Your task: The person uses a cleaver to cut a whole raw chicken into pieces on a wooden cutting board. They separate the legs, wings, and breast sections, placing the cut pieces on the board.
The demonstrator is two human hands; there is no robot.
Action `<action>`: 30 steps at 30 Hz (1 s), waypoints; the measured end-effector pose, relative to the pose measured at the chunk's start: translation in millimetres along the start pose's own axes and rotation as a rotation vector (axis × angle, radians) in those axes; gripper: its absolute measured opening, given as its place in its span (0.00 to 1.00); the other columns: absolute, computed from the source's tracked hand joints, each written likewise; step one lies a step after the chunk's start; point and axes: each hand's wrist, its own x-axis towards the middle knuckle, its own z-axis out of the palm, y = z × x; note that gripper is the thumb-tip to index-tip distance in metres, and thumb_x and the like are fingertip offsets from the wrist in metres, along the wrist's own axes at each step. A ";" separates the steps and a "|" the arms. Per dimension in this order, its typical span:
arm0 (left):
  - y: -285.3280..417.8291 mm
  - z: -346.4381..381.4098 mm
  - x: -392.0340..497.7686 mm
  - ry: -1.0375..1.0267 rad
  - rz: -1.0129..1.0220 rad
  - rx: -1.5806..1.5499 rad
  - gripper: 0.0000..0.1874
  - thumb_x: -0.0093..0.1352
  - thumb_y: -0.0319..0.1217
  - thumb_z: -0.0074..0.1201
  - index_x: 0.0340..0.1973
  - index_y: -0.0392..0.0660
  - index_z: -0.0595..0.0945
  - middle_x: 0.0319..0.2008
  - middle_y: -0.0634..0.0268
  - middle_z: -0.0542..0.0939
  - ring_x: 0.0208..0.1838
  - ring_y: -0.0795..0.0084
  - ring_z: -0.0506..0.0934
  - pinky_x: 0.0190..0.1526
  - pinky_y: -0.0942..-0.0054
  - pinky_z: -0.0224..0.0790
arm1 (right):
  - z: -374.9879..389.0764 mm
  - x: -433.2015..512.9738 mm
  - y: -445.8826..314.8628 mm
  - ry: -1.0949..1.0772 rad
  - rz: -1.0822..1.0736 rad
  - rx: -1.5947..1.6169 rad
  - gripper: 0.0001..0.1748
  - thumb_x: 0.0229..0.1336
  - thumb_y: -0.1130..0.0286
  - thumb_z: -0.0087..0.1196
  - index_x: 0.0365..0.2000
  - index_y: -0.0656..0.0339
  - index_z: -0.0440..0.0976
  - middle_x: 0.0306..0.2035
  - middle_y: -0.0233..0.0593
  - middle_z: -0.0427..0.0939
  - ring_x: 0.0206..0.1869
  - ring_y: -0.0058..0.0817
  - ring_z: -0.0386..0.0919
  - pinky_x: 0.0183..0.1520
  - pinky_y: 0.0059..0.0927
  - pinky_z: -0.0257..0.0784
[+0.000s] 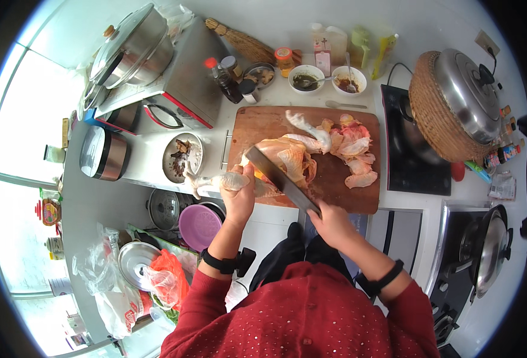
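A raw plucked chicken (274, 154) lies on a wooden cutting board (254, 121). My left hand (240, 192) grips one of its legs (225, 181), whose foot sticks out past the board's left edge. In my right hand (335, 223) is the handle of a cleaver (281, 176). The blade slants up and left across the bird, close to my left thumb; how deep it sits in the flesh I cannot tell. Another chicken leg with its foot (310, 127) points up at the board's far side. Cut chicken pieces (355, 150) are heaped on the right.
Two white bowls of sauce (306, 85) (350, 86) and a spoon (345, 105) lie beyond the board. Left stands a metal bowl of dried ingredients (184, 178), near a microwave oven (174, 112). On the right, a lidded pot in a woven basket (447, 107) sits on an induction cooktop (418, 174).
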 end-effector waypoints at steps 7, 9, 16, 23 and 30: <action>25.6 20.8 32.9 -0.324 0.761 0.487 0.21 0.60 0.27 0.67 0.15 0.46 0.67 0.16 0.64 0.66 0.26 0.61 0.68 0.35 0.59 0.62 | 20.2 2.8 8.7 0.125 0.084 0.133 0.19 0.64 0.55 0.53 0.47 0.58 0.77 0.33 0.55 0.82 0.38 0.57 0.80 0.41 0.52 0.74; 30.3 26.8 41.1 -0.377 0.930 0.509 0.20 0.57 0.28 0.69 0.17 0.47 0.68 0.18 0.65 0.68 0.28 0.61 0.70 0.39 0.58 0.64 | 25.9 23.5 2.7 0.131 0.098 0.169 0.20 0.64 0.54 0.53 0.47 0.59 0.77 0.33 0.54 0.82 0.39 0.56 0.80 0.42 0.51 0.74; 2.0 -11.0 34.7 -0.189 0.826 0.585 0.12 0.56 0.26 0.69 0.27 0.44 0.77 0.37 0.63 0.79 0.48 0.57 0.76 0.53 0.57 0.66 | 27.3 50.9 -1.9 0.046 0.341 0.488 0.22 0.64 0.55 0.53 0.46 0.63 0.77 0.33 0.56 0.82 0.40 0.54 0.81 0.42 0.47 0.73; -52.3 -40.5 5.5 -0.185 0.604 0.505 0.10 0.57 0.23 0.66 0.30 0.42 0.77 0.56 0.53 0.74 0.61 0.49 0.72 0.56 0.53 0.69 | 24.8 57.5 1.0 0.065 0.186 0.268 0.21 0.64 0.56 0.53 0.46 0.63 0.77 0.33 0.58 0.82 0.39 0.55 0.81 0.42 0.47 0.73; -71.8 -42.2 -15.7 -0.320 0.704 0.680 0.07 0.61 0.29 0.59 0.35 0.47 0.78 0.59 0.53 0.73 0.71 0.45 0.63 0.67 0.47 0.52 | 2.2 69.3 -48.0 0.071 -0.057 0.063 0.20 0.65 0.58 0.51 0.44 0.66 0.76 0.30 0.59 0.81 0.38 0.58 0.80 0.42 0.53 0.73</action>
